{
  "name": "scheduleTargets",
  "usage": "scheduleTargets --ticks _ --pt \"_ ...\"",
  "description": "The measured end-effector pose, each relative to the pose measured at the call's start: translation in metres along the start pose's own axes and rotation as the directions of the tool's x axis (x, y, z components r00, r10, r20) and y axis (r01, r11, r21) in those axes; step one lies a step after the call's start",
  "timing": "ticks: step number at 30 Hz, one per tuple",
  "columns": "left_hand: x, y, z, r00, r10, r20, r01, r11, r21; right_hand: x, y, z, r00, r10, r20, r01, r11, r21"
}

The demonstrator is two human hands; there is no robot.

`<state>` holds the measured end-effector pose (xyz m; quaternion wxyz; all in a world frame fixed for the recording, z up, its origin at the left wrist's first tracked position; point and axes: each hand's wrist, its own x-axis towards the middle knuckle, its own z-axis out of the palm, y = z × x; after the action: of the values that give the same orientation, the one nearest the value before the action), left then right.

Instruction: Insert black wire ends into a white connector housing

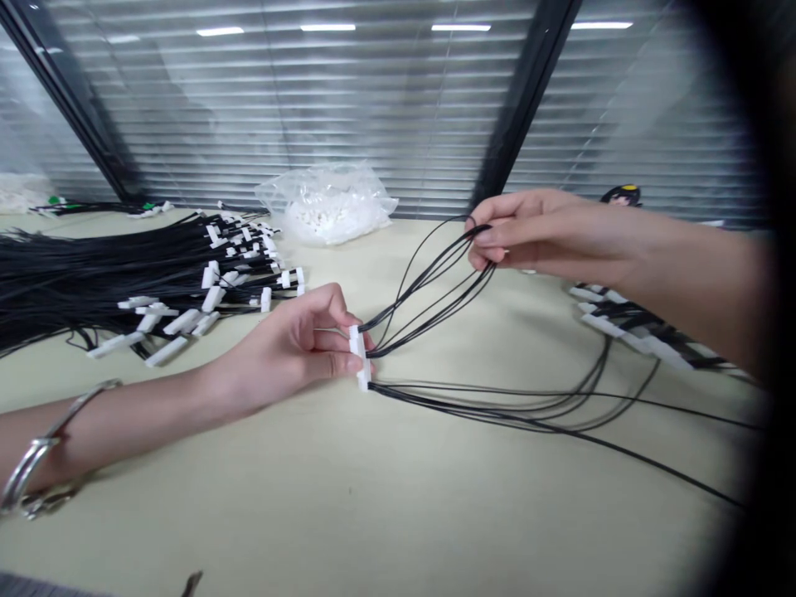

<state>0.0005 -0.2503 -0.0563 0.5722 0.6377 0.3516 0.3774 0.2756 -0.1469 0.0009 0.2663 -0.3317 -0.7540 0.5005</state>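
My left hand [323, 340] pinches a long white connector [359, 358] between thumb and fingers, a little above the table. Several thin black wires [429, 327] come out of the connector's right side. One part of them loops up to my right hand [516, 230], whose thumb and fingertips are closed around the loop. Other wires [473, 402] run from the connector's lower end to the right, low over the table. Some curve toward a group of white connectors [634, 332] under my right forearm, partly hidden by it.
To the left lies a big heap of black wires [93, 265] with white connectors [186, 322] on their ends. A clear plastic bag of small white parts [336, 207] stands at the back against the glass with blinds [373, 99]. A dark figure [622, 196] is behind my right wrist.
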Motion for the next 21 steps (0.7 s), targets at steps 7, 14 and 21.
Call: scheduleTargets --ticks 7,14,21 --pt "0.000 0.002 0.002 0.996 0.046 -0.072 -0.038 0.994 0.105 0.001 0.001 -0.001 0.999 -0.034 -0.036 0.028 0.988 -0.153" --pt "-0.001 0.001 0.000 0.996 0.080 -0.046 -0.071 0.984 0.165 -0.003 -0.006 0.003 0.990 -0.132 -0.040 0.094 0.856 -0.509" --pt "-0.001 0.000 -0.001 0.995 0.095 -0.042 -0.088 0.983 0.159 -0.001 -0.011 0.011 0.950 -0.309 -0.050 0.123 0.516 -0.848"
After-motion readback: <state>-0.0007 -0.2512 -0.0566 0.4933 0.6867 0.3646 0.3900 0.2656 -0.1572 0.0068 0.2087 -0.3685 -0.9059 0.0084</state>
